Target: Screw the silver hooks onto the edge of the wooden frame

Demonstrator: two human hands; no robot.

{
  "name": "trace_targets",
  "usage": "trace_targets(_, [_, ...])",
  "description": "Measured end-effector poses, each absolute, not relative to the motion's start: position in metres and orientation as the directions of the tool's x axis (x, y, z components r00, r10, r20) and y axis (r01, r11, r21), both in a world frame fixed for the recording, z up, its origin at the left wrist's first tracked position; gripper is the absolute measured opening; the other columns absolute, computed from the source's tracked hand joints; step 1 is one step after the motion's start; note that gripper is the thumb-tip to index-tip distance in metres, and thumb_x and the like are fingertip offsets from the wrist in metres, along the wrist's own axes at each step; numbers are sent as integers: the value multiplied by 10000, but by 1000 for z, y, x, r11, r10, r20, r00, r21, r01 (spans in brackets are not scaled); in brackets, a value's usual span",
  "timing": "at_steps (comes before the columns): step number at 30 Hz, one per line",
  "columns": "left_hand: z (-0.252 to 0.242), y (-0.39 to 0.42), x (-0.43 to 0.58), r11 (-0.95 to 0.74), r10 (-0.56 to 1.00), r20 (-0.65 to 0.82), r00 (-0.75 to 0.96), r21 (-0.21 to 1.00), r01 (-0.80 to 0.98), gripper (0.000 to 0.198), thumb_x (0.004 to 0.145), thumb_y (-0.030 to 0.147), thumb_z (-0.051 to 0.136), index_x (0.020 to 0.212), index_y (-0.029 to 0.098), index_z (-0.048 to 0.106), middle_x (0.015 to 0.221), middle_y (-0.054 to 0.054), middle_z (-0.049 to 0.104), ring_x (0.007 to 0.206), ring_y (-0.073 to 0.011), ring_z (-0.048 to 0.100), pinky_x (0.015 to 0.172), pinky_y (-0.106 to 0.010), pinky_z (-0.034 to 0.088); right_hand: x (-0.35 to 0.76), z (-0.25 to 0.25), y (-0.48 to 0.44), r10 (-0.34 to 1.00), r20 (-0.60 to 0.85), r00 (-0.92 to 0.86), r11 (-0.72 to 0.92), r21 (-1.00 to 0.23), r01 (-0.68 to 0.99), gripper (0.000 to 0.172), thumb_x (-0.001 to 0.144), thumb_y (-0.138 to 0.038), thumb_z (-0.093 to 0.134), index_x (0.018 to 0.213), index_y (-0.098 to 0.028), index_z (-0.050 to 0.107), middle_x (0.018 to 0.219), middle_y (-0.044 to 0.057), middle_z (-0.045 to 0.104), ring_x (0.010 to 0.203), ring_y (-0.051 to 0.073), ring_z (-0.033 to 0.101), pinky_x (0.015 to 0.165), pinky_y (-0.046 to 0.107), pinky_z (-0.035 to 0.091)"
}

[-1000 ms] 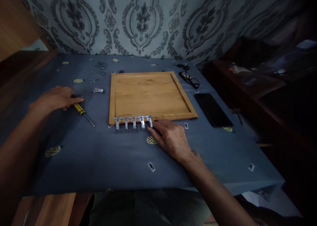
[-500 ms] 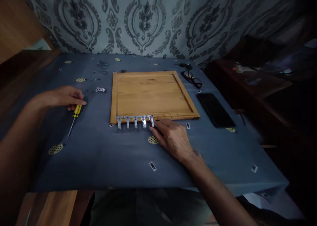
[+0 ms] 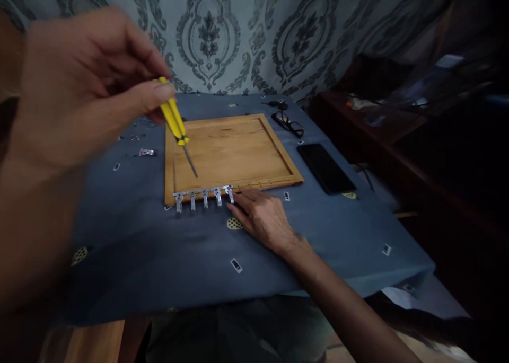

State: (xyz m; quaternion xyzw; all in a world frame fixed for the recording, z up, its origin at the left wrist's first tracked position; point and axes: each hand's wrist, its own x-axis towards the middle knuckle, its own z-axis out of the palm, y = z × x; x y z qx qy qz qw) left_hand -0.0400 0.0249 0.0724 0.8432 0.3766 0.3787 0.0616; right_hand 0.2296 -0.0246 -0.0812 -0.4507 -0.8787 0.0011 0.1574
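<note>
My left hand (image 3: 99,87), raised close to the camera, pinches the yellow handle of a screwdriver (image 3: 174,116), whose tip points down over a framed wooden panel (image 3: 226,151). The panel lies flat on the cloth. Along its near edge sits a row of several metal hinges (image 3: 204,196). My right hand (image 3: 260,214) rests at the panel's near edge, its thumb and fingers on the rightmost hinge (image 3: 230,193). Small holes show in the edge to the right of that hinge.
A loose metal hinge (image 3: 147,152) and small screws (image 3: 137,137) lie left of the panel. Eyeglasses (image 3: 288,124), a black phone (image 3: 326,168) and a dark object (image 3: 278,104) lie to the right on the blue tablecloth (image 3: 167,262).
My left hand has lifted the screwdriver from the left side of the table up and across toward the panel. My right hand stays on the rightmost hinge. The camera view has shifted.
</note>
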Motion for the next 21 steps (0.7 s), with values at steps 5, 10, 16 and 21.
trace_targets(5, [75,14,26,-757,625,660,417,385,528,138,901,297,674,944,170,644,786,42,610,668,-34,565,557,-222,425,229,-80,-25,803,251,-541,585,-151,797,229,1013,-303,516,906,-179,676,834,60,723,797,184,646,656,280,375])
trace_targets(10, [54,22,28,-784,593,641,487,323,530,97,908,288,655,953,204,639,762,58,641,661,-41,575,616,-208,452,230,-80,-24,798,255,-546,592,-155,791,238,1023,-301,504,918,-170,672,833,62,718,805,179,647,658,276,370])
trace_targets(16, [43,23,33,-785,592,667,452,349,512,76,907,276,649,928,206,628,797,46,644,696,-61,604,653,-221,481,230,-81,-25,800,267,-537,587,-163,793,244,1024,-310,505,908,-178,673,822,58,710,796,178,642,649,277,365])
trace_targets(21, [36,21,41,-767,604,619,503,278,579,20,921,268,607,937,260,600,803,49,656,737,-102,643,696,-261,507,230,-81,-25,797,276,-537,591,-176,787,210,1013,-295,537,919,-166,673,813,58,709,785,176,639,647,276,352])
